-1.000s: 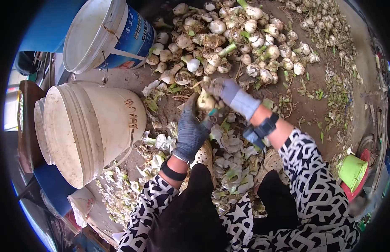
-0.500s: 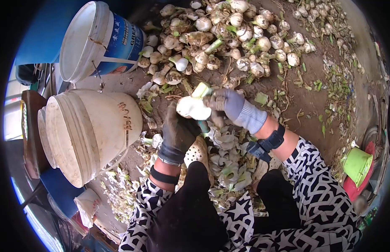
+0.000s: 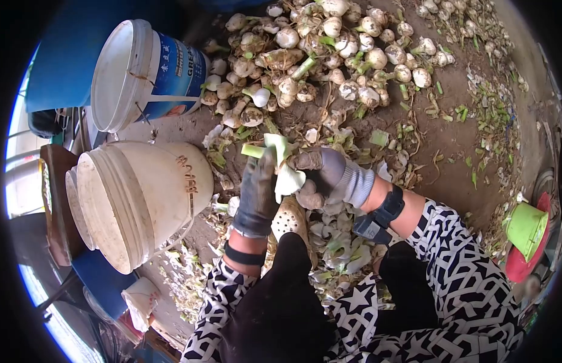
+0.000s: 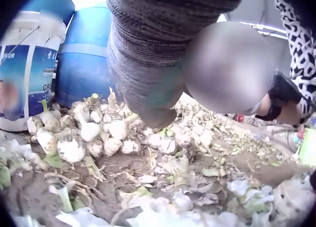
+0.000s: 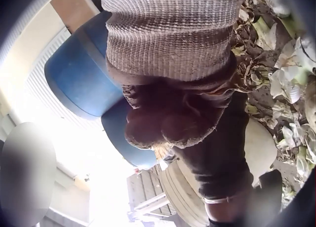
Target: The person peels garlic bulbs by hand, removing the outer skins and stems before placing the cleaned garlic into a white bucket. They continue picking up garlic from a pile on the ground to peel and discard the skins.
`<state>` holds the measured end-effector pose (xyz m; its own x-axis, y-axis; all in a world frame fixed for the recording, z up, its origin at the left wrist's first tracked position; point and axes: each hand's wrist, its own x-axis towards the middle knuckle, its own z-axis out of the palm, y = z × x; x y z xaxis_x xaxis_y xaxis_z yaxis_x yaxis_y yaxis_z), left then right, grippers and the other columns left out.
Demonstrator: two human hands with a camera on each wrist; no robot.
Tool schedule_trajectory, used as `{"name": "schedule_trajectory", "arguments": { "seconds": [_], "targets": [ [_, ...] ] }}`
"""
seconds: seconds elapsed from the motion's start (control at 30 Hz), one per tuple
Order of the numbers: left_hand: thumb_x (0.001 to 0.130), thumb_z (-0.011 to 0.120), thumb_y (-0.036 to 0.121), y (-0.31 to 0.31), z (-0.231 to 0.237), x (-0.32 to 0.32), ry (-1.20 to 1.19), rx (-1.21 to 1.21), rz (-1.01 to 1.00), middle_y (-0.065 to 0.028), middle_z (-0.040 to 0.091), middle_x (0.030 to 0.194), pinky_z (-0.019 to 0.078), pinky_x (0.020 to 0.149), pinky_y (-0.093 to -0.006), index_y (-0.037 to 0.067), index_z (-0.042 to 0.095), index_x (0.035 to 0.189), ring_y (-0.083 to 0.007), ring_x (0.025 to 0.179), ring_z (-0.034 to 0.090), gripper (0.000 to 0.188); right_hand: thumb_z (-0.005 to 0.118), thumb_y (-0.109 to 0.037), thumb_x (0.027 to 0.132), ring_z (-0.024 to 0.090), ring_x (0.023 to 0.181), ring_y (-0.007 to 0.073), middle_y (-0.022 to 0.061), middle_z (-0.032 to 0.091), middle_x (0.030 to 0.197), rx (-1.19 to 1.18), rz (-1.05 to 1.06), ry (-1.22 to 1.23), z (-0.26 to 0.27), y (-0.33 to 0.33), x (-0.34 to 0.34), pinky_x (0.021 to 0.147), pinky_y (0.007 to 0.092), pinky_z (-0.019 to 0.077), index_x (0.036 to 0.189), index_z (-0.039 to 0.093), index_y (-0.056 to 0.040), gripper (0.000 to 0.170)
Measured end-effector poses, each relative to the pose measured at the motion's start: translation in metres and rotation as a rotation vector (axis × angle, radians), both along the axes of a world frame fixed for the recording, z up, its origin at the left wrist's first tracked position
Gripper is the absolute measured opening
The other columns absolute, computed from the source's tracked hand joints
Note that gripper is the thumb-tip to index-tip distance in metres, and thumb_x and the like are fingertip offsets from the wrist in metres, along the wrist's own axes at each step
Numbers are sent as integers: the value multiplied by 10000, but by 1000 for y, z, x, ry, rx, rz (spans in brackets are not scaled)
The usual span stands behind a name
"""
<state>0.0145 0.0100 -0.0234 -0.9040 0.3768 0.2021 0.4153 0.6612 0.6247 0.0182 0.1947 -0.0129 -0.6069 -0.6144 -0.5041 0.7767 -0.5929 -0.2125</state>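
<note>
Both hands wear dirty knitted work gloves and meet in front of the person's knees. My left hand (image 3: 258, 190) holds a garlic bulb whose cut green stem (image 3: 252, 150) sticks out to the left; its fingers and palm cover most of the bulb. A pale green and white layer of garlic skin (image 3: 289, 179) hangs loose between the hands. My right hand (image 3: 332, 174) pinches at this skin with curled fingers. In the right wrist view, a straw-coloured tuft (image 5: 162, 150) shows below the right fingertips (image 5: 190, 128).
A heap of unpeeled garlic (image 3: 287, 37) lies ahead. White buckets (image 3: 166, 193) and a blue-labelled bucket (image 3: 127, 75) stand at left. Stripped skins (image 3: 341, 242) cover the ground between the feet, near a perforated shoe (image 3: 287, 224). A green container (image 3: 526, 230) is at right.
The bulb has turned in the left hand, so its stem now points left. Skin that lay against it now hangs loose, and the right hand has shifted slightly down.
</note>
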Motion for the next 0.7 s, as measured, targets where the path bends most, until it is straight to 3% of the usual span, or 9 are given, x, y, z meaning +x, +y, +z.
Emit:
{"name": "schedule_trajectory", "arguments": {
  "seconds": [0.1, 0.23, 0.27, 0.33, 0.4, 0.43, 0.47, 0.53, 0.7],
  "targets": [
    [906, 597, 337, 17, 16, -13, -983, 1397, 245, -124, 613, 1155, 452, 960, -423, 52, 587, 1111, -275, 1089, 574, 351, 492, -306, 915, 447, 337, 166, 58, 491, 480, -267, 154, 215, -10, 17, -3, 330, 312, 360, 905, 622, 38, 368],
    [901, 588, 355, 1, 23, -33, -1073, 1752, 104, -142, 626, 1157, 395, 1022, -466, 70, 629, 1061, -332, 1146, 548, 329, 512, -346, 928, 488, 346, 137, 84, 574, 541, 22, 82, 675, -18, 56, 10, 323, 273, 385, 918, 612, 75, 433],
    [902, 584, 355, -4, 25, -39, -993, 1750, 16, -149, 627, 1180, 344, 1063, -499, 73, 634, 1087, -343, 1187, 524, 341, 528, -349, 934, 527, 363, 142, 98, 599, 577, 337, -41, 899, -19, 65, 20, 325, 276, 422, 946, 601, 93, 448],
    [903, 570, 297, -20, 26, -43, -1043, 1883, 163, -120, 596, 1240, 303, 1073, -583, 82, 583, 1156, -311, 1187, 529, 332, 590, -307, 917, 583, 428, 151, 143, 636, 673, -134, 466, 483, 11, 89, 30, 343, 245, 441, 1021, 595, 122, 442],
    [913, 537, 304, -30, 27, -47, -987, 1907, 283, -107, 572, 1285, 263, 1095, -589, 77, 539, 1240, -308, 1240, 490, 398, 570, -238, 922, 646, 570, 145, 111, 669, 746, -76, 804, 844, 11, 72, 46, 500, 294, 514, 1055, 645, 13, 294],
    [908, 539, 309, -31, 29, -49, -977, 1896, 337, -108, 579, 1276, 263, 1094, -590, 71, 526, 1258, -305, 1247, 483, 424, 593, -295, 896, 681, 705, 191, 107, 690, 828, 124, 1260, 711, 31, 68, 53, 620, 350, 537, 1044, 665, -44, 300],
    [902, 541, 314, -31, 31, -53, -967, 1886, 387, -109, 586, 1267, 263, 1093, -591, 65, 512, 1276, -303, 1254, 477, 450, 613, -312, 817, 649, 622, 309, 158, 664, 707, 509, 1121, 1333, 19, 63, 78, 583, 401, 516, 869, 662, -37, 284],
    [895, 543, 317, -30, 35, -57, -971, 1868, 363, -105, 585, 1270, 265, 1091, -592, 59, 520, 1272, -301, 1254, 478, 458, 623, -292, 771, 639, 651, 367, 176, 653, 722, 1008, 1592, 1396, 12, 47, 73, 609, 425, 519, 871, 666, -64, 253],
    [858, 559, 342, -43, 38, -80, -945, 1707, 316, -135, 607, 1221, 341, 1073, -513, 40, 594, 1179, -288, 1243, 489, 442, 570, -468, 854, 654, 666, 323, 150, 669, 734, 1311, 826, 1182, -4, 49, 9, 658, 397, 528, 940, 664, -47, 440]
  ]
}}
